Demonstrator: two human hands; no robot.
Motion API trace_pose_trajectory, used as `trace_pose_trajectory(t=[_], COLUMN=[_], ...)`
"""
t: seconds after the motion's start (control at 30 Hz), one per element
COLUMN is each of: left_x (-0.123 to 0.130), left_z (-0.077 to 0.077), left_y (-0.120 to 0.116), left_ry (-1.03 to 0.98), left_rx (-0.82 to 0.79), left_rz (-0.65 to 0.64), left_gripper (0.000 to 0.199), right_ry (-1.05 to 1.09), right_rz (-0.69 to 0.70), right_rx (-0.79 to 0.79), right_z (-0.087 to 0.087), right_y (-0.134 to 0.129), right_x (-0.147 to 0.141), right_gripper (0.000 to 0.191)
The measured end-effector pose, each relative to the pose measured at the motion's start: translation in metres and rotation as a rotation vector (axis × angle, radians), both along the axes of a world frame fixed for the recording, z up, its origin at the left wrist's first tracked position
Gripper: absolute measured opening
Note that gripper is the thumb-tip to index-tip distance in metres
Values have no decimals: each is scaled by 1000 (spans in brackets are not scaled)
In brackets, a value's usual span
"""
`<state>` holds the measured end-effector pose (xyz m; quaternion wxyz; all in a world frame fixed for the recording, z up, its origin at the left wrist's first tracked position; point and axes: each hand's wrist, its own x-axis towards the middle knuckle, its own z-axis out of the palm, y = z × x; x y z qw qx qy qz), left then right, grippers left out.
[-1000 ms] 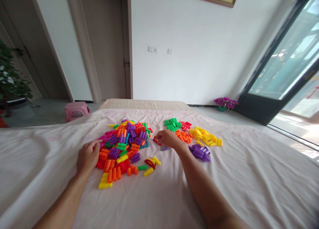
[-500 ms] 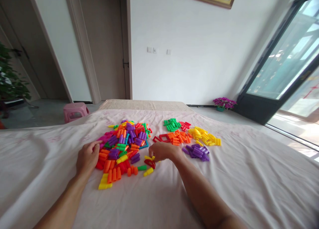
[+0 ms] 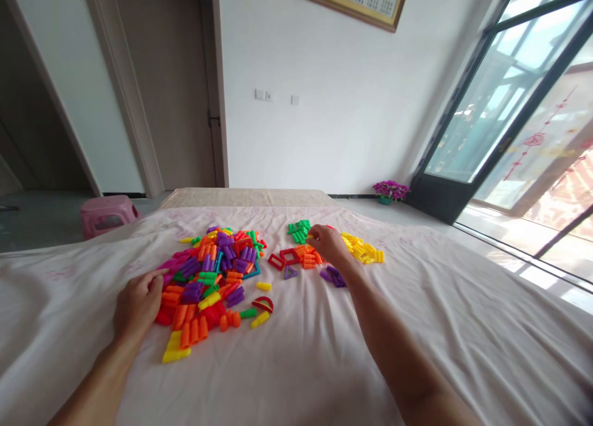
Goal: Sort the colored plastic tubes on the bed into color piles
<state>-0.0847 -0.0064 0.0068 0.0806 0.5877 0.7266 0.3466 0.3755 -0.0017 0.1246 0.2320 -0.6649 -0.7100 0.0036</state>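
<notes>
A large mixed heap of plastic pieces (image 3: 208, 278) lies left of centre on the cloth. My left hand (image 3: 139, 302) rests at its left edge, fingers closed beside the magenta pieces (image 3: 172, 267). My right hand (image 3: 328, 244) is above the sorted groups, its fingers pinched on a small yellow piece (image 3: 311, 237). Around it lie green pieces (image 3: 299, 230), orange pieces (image 3: 308, 257), yellow pieces (image 3: 364, 249) and purple pieces (image 3: 333, 276), partly hidden by my right wrist. A red half-round piece (image 3: 263, 303) and a loose yellow piece (image 3: 264, 286) sit between heap and groups.
The pieces lie on a wrinkled pale cloth (image 3: 296, 364). Two red frames (image 3: 290, 256) and a purple triangle (image 3: 291, 272) lie left of and below the orange group. Beyond the cloth stand a pink stool (image 3: 109, 216) and a pot of purple flowers (image 3: 391, 190).
My right hand has moved away from the loose pieces near the heap to above the sorted groups, uncovering the purple triangle. The whole view has shifted. My left hand stays by the heap.
</notes>
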Motion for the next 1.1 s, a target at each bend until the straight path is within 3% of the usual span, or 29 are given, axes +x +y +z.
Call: trace_pose_trajectory(t=[0.07,0.2,0.3,0.37,0.5,0.6,0.8,0.97,1.1], left_x=[0,-2,-4,-4,-3,-3,-6,-6,-8], left_z=[0,-4,-6,-7,-6,-7,-11,-11,-13], left_y=[0,2,3,4,4,5,7,9,9], left_ry=[2,-2,5,12,22,25,26,28,41], left_rx=[3,13,17,17,13,12,23,6,16], left_rz=[6,6,3,-1,2,10,2,16,25], left_gripper=[47,46,45,46,47,47,47,46,46], right_ry=[63,146,116,59,-131,-268,-381,-381,-346], right_rz=[-157,-387,-421,-357,-91,27,41,56,5], right_rx=[79,82,12,-18,-53,-163,-283,-204,-179], right_z=[-10,-36,-51,-59,-70,-73,-69,-72,-80], right_y=[-3,-4,2,8,17,23,32,32,33], right_x=[37,108,144,157,163,162,157,158,171], right_gripper=[22,28,32,35,55,66,59,45,45])
